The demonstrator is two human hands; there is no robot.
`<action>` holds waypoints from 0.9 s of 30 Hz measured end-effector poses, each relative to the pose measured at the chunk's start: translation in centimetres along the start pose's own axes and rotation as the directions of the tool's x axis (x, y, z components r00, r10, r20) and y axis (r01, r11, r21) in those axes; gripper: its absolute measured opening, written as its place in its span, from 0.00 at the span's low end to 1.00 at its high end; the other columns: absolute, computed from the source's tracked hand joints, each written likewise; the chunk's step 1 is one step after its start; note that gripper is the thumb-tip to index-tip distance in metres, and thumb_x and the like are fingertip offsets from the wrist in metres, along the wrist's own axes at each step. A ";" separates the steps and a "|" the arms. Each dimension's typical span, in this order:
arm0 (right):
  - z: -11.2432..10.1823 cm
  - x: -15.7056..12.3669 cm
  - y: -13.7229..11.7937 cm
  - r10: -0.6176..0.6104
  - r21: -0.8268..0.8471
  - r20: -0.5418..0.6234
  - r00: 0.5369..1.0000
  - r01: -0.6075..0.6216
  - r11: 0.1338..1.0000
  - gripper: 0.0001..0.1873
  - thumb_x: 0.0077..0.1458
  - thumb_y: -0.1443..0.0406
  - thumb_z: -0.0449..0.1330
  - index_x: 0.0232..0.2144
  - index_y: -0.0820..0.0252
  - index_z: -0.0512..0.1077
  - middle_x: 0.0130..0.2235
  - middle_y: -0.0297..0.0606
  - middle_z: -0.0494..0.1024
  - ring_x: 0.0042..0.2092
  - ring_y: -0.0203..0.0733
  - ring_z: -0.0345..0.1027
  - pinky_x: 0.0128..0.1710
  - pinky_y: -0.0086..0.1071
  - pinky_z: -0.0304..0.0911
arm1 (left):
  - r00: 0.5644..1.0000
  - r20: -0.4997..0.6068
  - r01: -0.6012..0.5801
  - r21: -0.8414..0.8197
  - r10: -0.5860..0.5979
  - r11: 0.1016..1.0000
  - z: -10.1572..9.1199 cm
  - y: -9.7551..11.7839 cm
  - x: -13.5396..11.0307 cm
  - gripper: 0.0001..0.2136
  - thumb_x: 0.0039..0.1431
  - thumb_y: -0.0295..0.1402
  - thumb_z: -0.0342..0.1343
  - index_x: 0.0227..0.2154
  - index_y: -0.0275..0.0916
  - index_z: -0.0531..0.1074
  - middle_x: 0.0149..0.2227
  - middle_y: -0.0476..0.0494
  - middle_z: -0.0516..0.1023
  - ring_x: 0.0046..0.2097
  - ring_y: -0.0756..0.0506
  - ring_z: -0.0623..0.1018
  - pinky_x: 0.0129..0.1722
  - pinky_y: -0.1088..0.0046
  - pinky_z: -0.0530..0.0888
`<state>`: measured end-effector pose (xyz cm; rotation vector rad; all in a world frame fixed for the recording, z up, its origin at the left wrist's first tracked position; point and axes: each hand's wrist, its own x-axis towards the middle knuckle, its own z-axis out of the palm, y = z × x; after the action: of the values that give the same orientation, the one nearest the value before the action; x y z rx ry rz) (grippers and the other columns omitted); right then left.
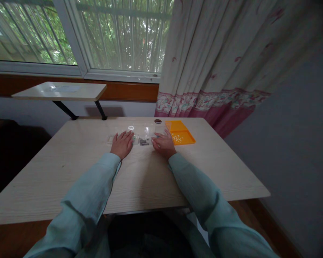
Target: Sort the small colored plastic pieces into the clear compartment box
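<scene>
My left hand (122,144) lies palm down on the table with its fingers stretched out, beside a small clear plastic container (135,139). Between my two hands sits a small cluster of dark pieces (144,141), too small to name. My right hand (164,144) rests to the right of them, fingers apart, over or against clear plastic whose edges I cannot make out. Just right of that hand is an orange tray (187,137) with several tiny white pieces (177,138) in its near part. Nothing is visibly gripped by either hand.
Both hands are on a pale wooden table (156,179). A raised side shelf (70,92) on black legs stands at the back left. A round cable hole (158,121) is near the back edge. A flowered curtain (204,71) and a window (123,36) lie behind.
</scene>
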<state>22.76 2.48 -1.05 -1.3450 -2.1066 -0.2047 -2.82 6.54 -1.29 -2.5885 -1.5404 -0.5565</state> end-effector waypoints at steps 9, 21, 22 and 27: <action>0.6 0.1 -0.2 0.041 -0.009 0.043 0.998 -0.041 0.999 0.12 0.60 0.66 0.53 0.40 0.55 0.77 0.45 0.35 0.81 0.52 0.39 0.72 0.68 0.46 0.25 | 0.999 -0.005 0.046 -0.036 -0.047 0.998 -0.4 0.4 0.0 0.21 0.66 0.37 0.39 0.59 0.47 0.64 0.64 0.48 0.63 0.64 0.40 0.61 0.64 0.47 0.52; 1.3 0.3 -0.6 0.056 -0.041 0.104 0.993 -0.052 0.998 0.14 0.61 0.66 0.51 0.44 0.59 0.74 0.49 0.42 0.78 0.51 0.40 0.71 0.66 0.43 0.37 | 0.983 -0.007 -0.182 -0.005 0.182 0.983 0.4 2.5 0.4 0.22 0.67 0.42 0.40 0.62 0.49 0.60 0.66 0.48 0.58 0.66 0.39 0.58 0.65 0.51 0.50; 1.4 0.3 -0.7 0.054 -0.041 0.103 0.993 -0.050 0.998 0.14 0.61 0.67 0.51 0.44 0.59 0.74 0.49 0.43 0.78 0.52 0.40 0.71 0.66 0.42 0.38 | 0.981 0.001 -0.193 0.002 0.193 0.981 0.5 2.5 0.3 0.22 0.67 0.43 0.40 0.62 0.49 0.60 0.66 0.47 0.58 0.66 0.39 0.57 0.65 0.51 0.51; 1.5 0.1 -0.3 0.033 -0.021 0.082 0.996 -0.032 0.999 0.13 0.60 0.67 0.52 0.44 0.58 0.74 0.49 0.41 0.79 0.51 0.40 0.71 0.66 0.44 0.37 | 0.976 0.012 -0.215 0.025 0.215 0.976 0.6 2.4 0.3 0.24 0.66 0.44 0.42 0.63 0.47 0.58 0.66 0.46 0.57 0.67 0.38 0.56 0.65 0.52 0.51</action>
<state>21.84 3.02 -2.12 -1.4209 -2.1543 -0.1595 -0.44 5.72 -1.51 -2.6945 -1.2371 -0.5001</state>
